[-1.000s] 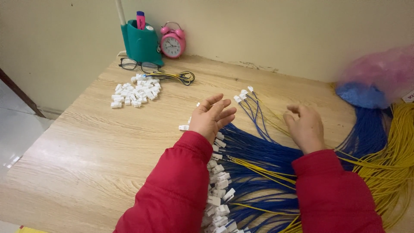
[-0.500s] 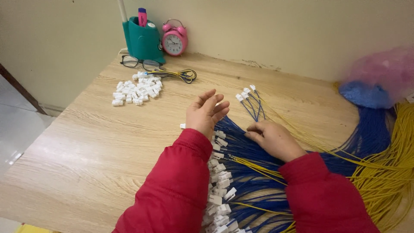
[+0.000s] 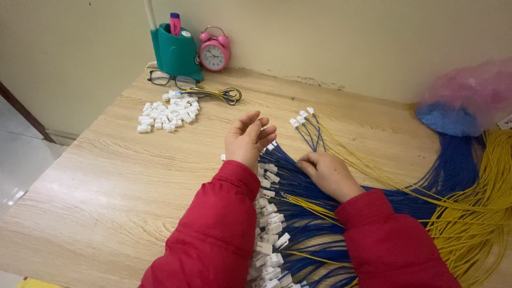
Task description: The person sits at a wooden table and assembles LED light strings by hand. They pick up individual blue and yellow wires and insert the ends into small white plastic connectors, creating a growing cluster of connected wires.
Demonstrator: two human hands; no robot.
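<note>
Meanwhile, left hand (image 3: 248, 141) hovers released; right hand (image 3: 328, 173) presses flat, released, on blue wires (image 3: 298, 186); teal cup (image 3: 176, 50) holds marker (image 3: 175, 23).

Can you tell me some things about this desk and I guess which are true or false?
1. The clock is pink. True.
2. The glasses sit on the person's face. False: they lie on the table by the green holder.
3. The right hand rests on blue wires. True.
4. The left hand grips the clock. False: it is open, above the wires.
5. A pile of white plugs lies on the table. True.
</note>
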